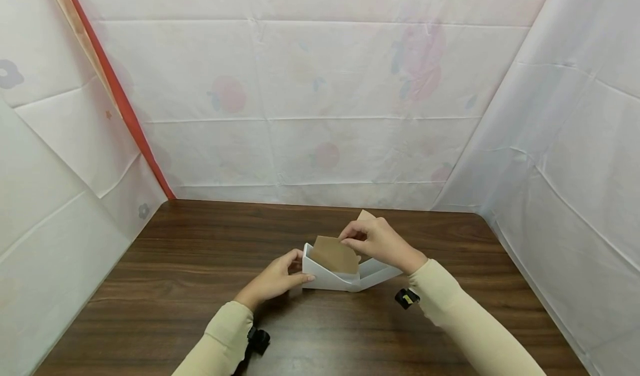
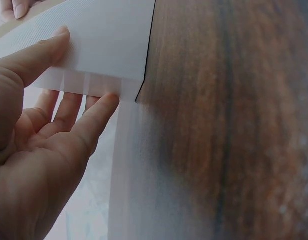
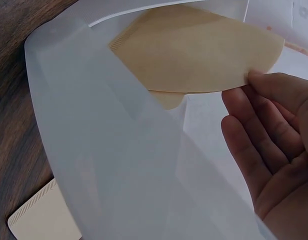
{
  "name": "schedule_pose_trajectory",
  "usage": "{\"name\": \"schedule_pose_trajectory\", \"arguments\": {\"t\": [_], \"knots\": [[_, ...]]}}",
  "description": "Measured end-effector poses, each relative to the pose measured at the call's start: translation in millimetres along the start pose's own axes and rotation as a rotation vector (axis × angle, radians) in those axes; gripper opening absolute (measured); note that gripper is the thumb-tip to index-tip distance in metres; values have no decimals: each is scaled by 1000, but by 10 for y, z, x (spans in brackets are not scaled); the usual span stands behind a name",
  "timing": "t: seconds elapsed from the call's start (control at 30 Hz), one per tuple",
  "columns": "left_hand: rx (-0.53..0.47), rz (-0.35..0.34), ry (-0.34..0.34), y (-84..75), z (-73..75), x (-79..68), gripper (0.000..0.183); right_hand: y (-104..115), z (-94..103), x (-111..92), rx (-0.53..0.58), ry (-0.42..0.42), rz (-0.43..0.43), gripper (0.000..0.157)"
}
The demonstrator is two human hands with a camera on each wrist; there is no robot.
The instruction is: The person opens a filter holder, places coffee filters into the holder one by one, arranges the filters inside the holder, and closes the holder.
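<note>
A white box (image 1: 320,277) with its lid (image 1: 380,274) swung out to the right stands on the table. My left hand (image 1: 274,277) grips the box's left end, thumb on the near side and fingers against the end wall, as the left wrist view shows. Between thumb and fingers, my right hand (image 1: 384,245) pinches the upper edge of a brown paper coffee filter (image 3: 199,52). This filter leans up out of the box, its lower part hidden inside. Another filter edge (image 3: 169,100) shows just beneath it.
Behind the right hand, another tan coffee filter (image 1: 366,215) lies on the dark wood table (image 1: 225,231), partly hidden. White patterned sheets (image 1: 320,98) hang behind the table and along both sides. A small black camera sits at each wrist.
</note>
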State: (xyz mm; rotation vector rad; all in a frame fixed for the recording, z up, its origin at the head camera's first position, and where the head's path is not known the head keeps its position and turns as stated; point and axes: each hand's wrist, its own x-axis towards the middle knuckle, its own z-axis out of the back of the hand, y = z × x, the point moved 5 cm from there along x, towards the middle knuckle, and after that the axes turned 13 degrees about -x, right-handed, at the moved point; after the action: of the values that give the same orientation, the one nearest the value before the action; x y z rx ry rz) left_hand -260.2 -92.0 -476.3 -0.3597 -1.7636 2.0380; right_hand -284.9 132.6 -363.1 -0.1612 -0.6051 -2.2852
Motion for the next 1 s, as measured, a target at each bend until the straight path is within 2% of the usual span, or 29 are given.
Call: {"name": "schedule_pose_trajectory", "arguments": {"t": [0.27,0.5,0.77,1.0], "knots": [[5,9,0,-8,1,-7,38,41,-66,28,-19,14,-2,7],[0,5,0,-9,-4,-2,37,49,-150,54,-110,-4,16,5],[-7,1,1,-11,-3,-1,37,61,-218,51,-66,0,33,4],[-7,0,0,-15,-6,-9,37,75,-304,73,-59,39,24,3]]}}
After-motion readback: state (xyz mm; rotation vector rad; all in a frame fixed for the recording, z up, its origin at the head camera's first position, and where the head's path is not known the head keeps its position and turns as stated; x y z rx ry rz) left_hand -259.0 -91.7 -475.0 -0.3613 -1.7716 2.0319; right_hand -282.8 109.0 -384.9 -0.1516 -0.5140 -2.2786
